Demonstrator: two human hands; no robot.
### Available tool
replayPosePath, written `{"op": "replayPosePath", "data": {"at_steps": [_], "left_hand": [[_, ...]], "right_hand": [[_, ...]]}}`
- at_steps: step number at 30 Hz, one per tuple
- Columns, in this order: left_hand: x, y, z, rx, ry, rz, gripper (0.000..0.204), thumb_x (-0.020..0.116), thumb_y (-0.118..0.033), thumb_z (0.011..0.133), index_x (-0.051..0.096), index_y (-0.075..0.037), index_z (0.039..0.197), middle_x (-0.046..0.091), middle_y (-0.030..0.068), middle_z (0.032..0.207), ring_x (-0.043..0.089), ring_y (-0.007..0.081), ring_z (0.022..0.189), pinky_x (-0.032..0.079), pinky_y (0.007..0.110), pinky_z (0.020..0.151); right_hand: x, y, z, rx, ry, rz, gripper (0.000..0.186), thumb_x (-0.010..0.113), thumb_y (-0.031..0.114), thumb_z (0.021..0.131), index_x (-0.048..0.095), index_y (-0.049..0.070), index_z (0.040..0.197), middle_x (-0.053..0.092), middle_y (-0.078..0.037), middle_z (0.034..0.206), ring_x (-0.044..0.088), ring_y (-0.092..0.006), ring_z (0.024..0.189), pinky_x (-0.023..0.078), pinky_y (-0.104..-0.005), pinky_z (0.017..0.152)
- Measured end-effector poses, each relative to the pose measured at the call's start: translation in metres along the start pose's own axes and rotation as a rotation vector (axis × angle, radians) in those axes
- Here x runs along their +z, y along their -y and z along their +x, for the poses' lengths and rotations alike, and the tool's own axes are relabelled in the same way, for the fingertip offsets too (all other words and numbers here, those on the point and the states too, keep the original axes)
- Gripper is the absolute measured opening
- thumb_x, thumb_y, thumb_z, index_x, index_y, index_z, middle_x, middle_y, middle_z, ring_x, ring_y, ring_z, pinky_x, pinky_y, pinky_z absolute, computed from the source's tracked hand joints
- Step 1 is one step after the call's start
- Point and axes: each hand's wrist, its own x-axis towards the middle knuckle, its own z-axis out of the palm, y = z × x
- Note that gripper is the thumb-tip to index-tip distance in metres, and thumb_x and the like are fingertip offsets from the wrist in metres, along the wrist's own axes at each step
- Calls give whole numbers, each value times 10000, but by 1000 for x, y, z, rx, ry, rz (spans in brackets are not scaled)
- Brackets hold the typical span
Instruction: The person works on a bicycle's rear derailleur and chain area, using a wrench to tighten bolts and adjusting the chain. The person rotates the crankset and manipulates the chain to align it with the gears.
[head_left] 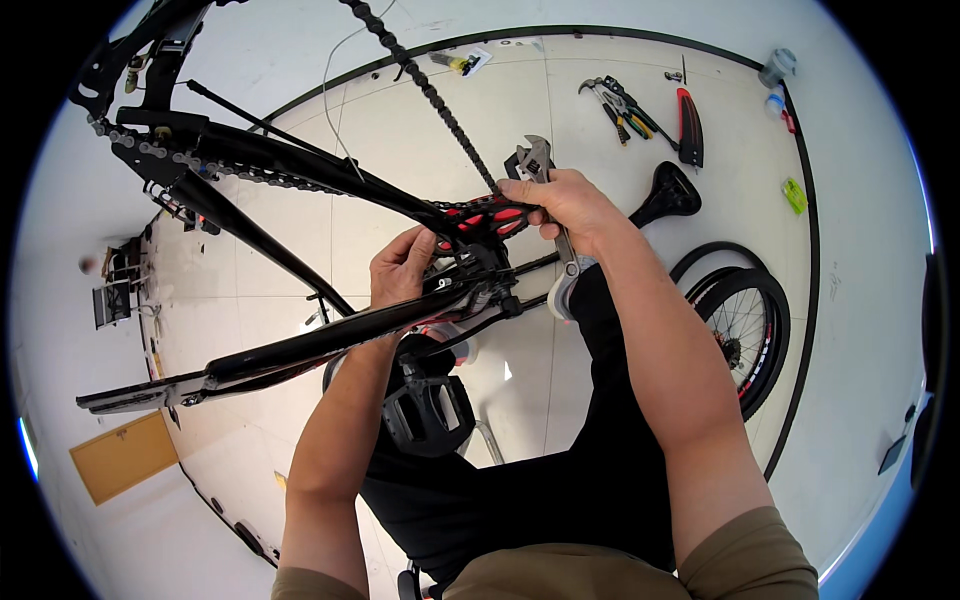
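A black bicycle frame [290, 337] slants across the left and middle of my view. At its bottom bracket sits a red and black chainring [508, 215]. My left hand [400, 268] is closed at the chainring's left edge, thumb and fingers pinching there; the fingertips are partly hidden. My right hand [570, 205] is wrapped around a silver adjustable wrench [537, 155], whose jaw points away from me and whose handle end hangs below the palm. The right thumb lies beside the chain [425, 85], which runs up from the chainring. A black pedal [430, 415] hangs near my left forearm.
A hammer and pliers [620, 108] and a red and black folding saw [689, 125] lie on the floor at the far right. Closer in are a black saddle [668, 195] and bicycle wheels [745, 330]. A brown board [125, 456] is at the left.
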Motion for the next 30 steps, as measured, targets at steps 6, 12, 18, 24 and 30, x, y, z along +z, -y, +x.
{"op": "replayPosePath", "data": {"at_steps": [6, 12, 18, 24, 30], "left_hand": [[6, -2, -4, 58, -6, -16, 273, 645, -207, 988, 697, 17, 1136, 703, 32, 944, 602, 77, 844, 499, 238, 782], [4, 3, -1, 39, -28, -10, 277, 653, -212, 983, 698, 13, 1139, 699, 27, 937, 596, 74, 833, 495, 234, 761], [3, 4, 0, 57, -33, 27, 277, 653, -215, 983, 699, 10, 1138, 694, 23, 927, 589, 73, 821, 488, 233, 746], [8, -1, -3, 60, -42, 25, 281, 649, -217, 986, 696, 13, 1141, 700, 31, 932, 602, 80, 836, 500, 242, 771], [7, 0, -2, 51, -52, 41, 292, 648, -222, 987, 691, 18, 1147, 703, 43, 945, 613, 89, 851, 507, 248, 791]], "right_hand": [[6, -1, -2, -77, -77, -105, 388, 851, 312, 782, 530, 118, 684, 466, 25, 624, 387, -89, 511, 283, -257, 432], [4, 4, -5, -55, -66, -196, 376, 814, 364, 821, 606, 52, 846, 517, 9, 714, 442, -68, 595, 324, -228, 459], [3, 1, -4, -65, -34, -153, 374, 824, 362, 806, 603, 62, 839, 506, 15, 704, 443, -77, 593, 331, -248, 469], [10, 1, -7, -191, -126, -258, 375, 838, 311, 770, 557, 67, 723, 504, 5, 664, 408, -87, 557, 299, -274, 468], [8, 5, -7, -110, -108, -220, 321, 809, 283, 792, 586, 53, 761, 538, 2, 684, 443, -82, 572, 334, -268, 496]]}}
